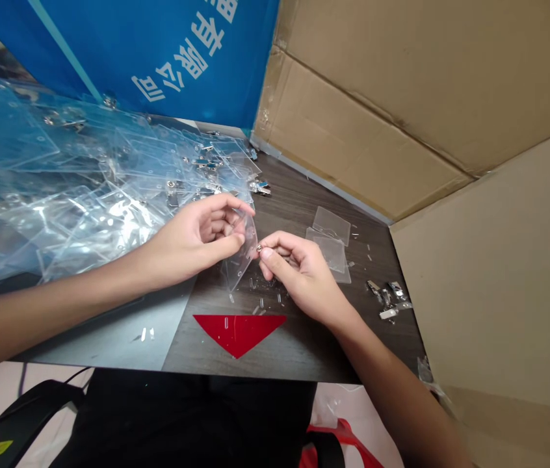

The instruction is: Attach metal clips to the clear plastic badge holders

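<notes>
Between the thumb and fingers of my left hand is a clear plastic badge holder, tilted, with small slots along its edge. My right hand is closed in a pinch at that edge, on a small metal badge clip; most of the clip is hidden by the fingers. Left of my hands lies a large heap of clear badge holders, many with metal clips attached. Two or more clear plastic pieces lie flat behind my right hand.
Several loose metal clips lie at the table's right edge. Small clear scraps are scattered near a red triangle on the dark wooden table. Cardboard walls the right and back; a blue printed panel stands behind the heap.
</notes>
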Action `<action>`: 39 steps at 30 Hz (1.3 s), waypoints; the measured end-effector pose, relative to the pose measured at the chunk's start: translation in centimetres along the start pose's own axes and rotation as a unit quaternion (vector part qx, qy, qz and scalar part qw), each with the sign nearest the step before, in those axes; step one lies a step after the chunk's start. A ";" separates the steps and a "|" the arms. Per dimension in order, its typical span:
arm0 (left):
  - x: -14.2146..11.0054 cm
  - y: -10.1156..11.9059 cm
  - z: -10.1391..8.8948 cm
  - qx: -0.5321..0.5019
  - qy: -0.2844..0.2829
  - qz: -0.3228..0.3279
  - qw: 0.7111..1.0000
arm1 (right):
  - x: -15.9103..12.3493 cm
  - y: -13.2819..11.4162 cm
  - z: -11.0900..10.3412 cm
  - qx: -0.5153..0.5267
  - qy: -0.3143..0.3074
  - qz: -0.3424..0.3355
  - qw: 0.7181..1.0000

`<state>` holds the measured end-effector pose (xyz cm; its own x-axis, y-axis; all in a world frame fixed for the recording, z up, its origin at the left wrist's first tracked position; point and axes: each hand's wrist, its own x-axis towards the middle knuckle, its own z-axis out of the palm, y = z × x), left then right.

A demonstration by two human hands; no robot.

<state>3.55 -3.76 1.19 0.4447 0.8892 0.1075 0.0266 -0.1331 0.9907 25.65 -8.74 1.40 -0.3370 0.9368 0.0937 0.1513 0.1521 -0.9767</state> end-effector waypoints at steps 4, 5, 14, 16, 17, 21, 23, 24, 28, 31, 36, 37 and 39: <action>0.0 -0.1 0.0 0.020 0.020 -0.009 1.000 | -0.1 -0.1 0.0 0.013 -0.016 0.002 1.000; 0.0 -0.1 0.0 0.027 0.019 -0.010 0.999 | -0.1 0.0 0.1 0.012 -0.014 0.005 1.000; -0.1 0.1 0.2 0.044 0.030 0.006 0.999 | 0.0 0.5 0.4 0.015 0.033 0.069 0.997; -0.1 0.1 0.3 0.044 0.031 0.009 0.998 | 0.1 0.4 0.3 0.009 0.021 0.054 0.998; -0.1 0.0 0.3 0.048 0.034 0.012 0.998 | 0.2 0.3 0.3 0.011 0.009 0.045 0.999; 0.0 -0.3 0.3 0.060 0.052 0.033 0.996 | 0.2 0.0 -0.2 0.028 -0.036 0.020 0.999; -0.1 -0.4 0.3 0.052 0.056 0.039 0.996 | 0.0 -0.1 -0.4 0.033 -0.052 0.026 0.998; -0.1 -0.3 0.2 0.045 0.053 0.038 0.997 | -0.1 -0.1 -0.6 0.035 -0.061 0.034 0.997; -0.2 0.0 0.1 0.001 0.022 0.010 1.000 | -0.3 -0.1 -0.6 0.052 -0.099 0.049 0.993; -0.3 -0.3 -0.1 -0.041 0.002 0.011 0.999 | -0.4 0.1 -0.2 0.069 -0.114 0.037 0.990; -0.5 -1.5 -0.7 -0.114 -0.043 0.021 0.992 | -0.4 0.3 0.1 0.086 -0.110 0.028 0.990; -0.5 -1.6 -0.7 -0.120 -0.052 0.023 0.991 | -0.4 0.4 0.0 0.087 -0.107 0.026 0.990; -0.5 -1.6 -0.8 -0.122 -0.064 0.029 0.990 | -0.5 0.3 -0.1 0.086 -0.100 0.018 0.991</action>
<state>2.53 -3.62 -0.38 0.5486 0.8190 0.1680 -0.2122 -0.0579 0.9755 25.98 -9.09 1.05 -0.5151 0.8564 0.0351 0.0108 0.0474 -0.9988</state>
